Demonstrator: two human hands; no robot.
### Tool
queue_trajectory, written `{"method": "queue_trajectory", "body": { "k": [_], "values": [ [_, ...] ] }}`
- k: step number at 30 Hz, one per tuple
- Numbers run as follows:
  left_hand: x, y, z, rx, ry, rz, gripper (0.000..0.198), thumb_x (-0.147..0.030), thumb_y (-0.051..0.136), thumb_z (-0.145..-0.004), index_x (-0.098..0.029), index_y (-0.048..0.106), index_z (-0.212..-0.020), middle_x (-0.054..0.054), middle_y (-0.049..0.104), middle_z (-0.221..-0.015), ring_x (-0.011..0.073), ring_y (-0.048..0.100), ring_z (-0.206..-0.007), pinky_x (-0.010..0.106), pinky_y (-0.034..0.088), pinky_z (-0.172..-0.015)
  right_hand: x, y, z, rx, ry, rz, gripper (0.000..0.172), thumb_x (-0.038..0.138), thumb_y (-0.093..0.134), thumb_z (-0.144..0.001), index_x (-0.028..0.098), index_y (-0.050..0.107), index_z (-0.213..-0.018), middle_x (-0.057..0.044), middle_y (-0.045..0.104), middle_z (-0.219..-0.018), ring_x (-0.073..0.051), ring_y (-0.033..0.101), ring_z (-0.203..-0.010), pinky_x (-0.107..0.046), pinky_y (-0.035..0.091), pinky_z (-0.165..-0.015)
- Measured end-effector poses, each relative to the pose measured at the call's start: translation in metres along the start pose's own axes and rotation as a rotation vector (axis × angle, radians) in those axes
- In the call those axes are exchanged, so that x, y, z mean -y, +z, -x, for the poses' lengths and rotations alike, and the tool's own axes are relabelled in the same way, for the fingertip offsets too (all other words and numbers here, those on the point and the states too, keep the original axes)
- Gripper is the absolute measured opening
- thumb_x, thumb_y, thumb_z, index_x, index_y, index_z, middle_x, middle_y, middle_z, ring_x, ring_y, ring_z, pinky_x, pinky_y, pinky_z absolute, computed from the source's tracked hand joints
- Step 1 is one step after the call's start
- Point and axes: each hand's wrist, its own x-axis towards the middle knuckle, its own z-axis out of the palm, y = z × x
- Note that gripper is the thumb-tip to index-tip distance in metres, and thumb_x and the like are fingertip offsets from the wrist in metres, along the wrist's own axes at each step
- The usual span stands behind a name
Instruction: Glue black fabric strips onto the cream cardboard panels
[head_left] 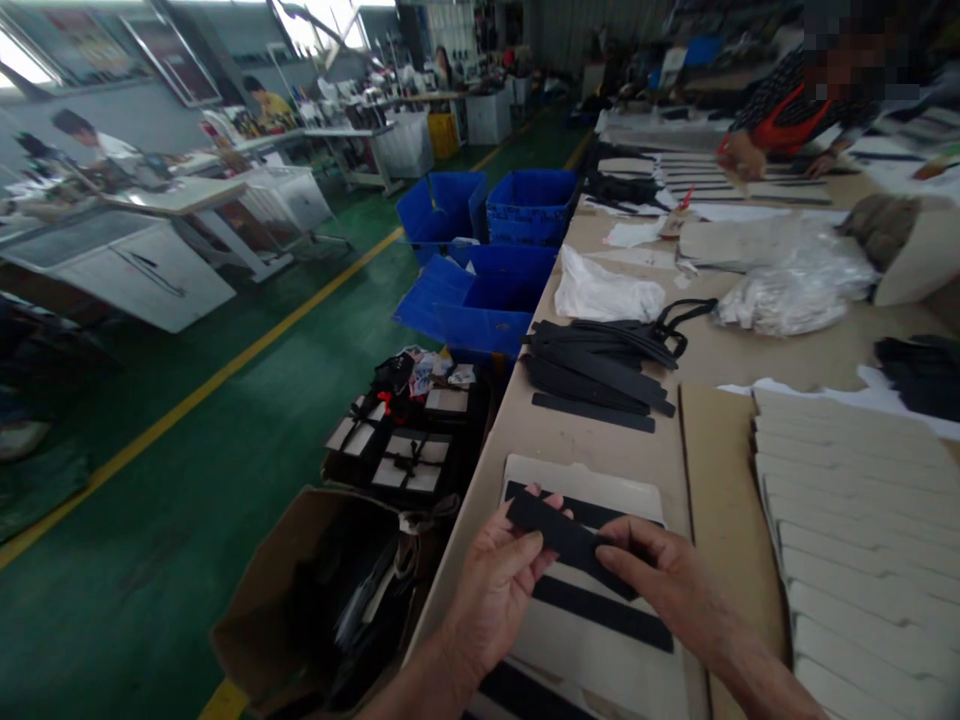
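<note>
A short black strip point(568, 540), flat and matte, is held between my two hands above the table. My left hand point(504, 572) grips its left end, thumb on top and fingers beneath. At the right end, my right hand point(651, 562) pinches the strip between thumb and fingers. Under them lie pale beige panels point(585, 472) with black bands across them; one black band point(607, 612) shows just below my hands. Farther up the table rests a heap of long black strips point(592, 365), with a single strip point(592, 412) along its near side.
Overlapping beige panels point(862, 530) cover the table's right side. A white cloth bag point(607, 285) and clear plastic bags point(795, 285) lie farther back. Left of the table stand blue bins point(487, 335) and an open cardboard box point(277, 590). A co-worker in a red apron point(784, 125) works across the table.
</note>
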Motion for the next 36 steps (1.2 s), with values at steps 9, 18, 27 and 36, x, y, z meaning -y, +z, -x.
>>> {"method": "queue_trajectory", "body": {
  "k": [9,18,27,36],
  "values": [
    [0.012,-0.002,-0.012,-0.012,-0.007,-0.042,0.034,-0.022,0.078,-0.078,-0.017,0.069,-0.11,0.011,0.071,-0.117,0.0245,0.066,-0.109,0.036,0.051,-0.095,-0.01,-0.004,-0.007,-0.057,0.062,0.056,0.029,0.05,0.059,-0.081,0.022,0.066,-0.087,0.003,0.054,-0.067,-0.013,0.044,-0.061,-0.027,0.033,-0.056],
    [0.028,-0.009,-0.021,-0.076,-0.032,-0.046,0.035,-0.031,0.081,-0.075,-0.017,0.07,-0.106,0.011,0.073,-0.112,0.027,0.067,-0.108,0.043,0.049,-0.099,0.002,-0.003,-0.009,0.076,-0.033,0.304,0.02,0.042,0.051,-0.089,0.025,0.06,-0.087,0.004,0.06,-0.067,-0.015,0.054,-0.063,-0.026,0.038,-0.058],
    [0.033,-0.057,-0.044,0.069,0.499,-1.3,0.031,-0.031,0.042,-0.1,-0.02,0.065,-0.117,0.01,0.071,-0.112,0.0216,0.067,-0.102,0.039,0.056,-0.091,-0.009,-0.042,-0.035,0.112,-0.001,0.528,0.03,0.047,0.043,-0.09,0.025,0.063,-0.082,0.0,0.066,-0.074,-0.019,0.059,-0.07,-0.032,0.041,-0.066],
    [0.01,-0.115,-0.109,0.123,0.743,-1.767,0.033,-0.015,0.044,-0.095,-0.019,0.062,-0.122,0.01,0.062,-0.122,0.0249,0.055,-0.115,0.049,0.046,-0.105,-0.001,-0.027,-0.113,0.21,0.015,0.519,0.03,0.042,0.042,-0.09,0.022,0.059,-0.075,0.001,0.06,-0.067,-0.016,0.055,-0.065,-0.028,0.039,-0.061]
  ]
}}
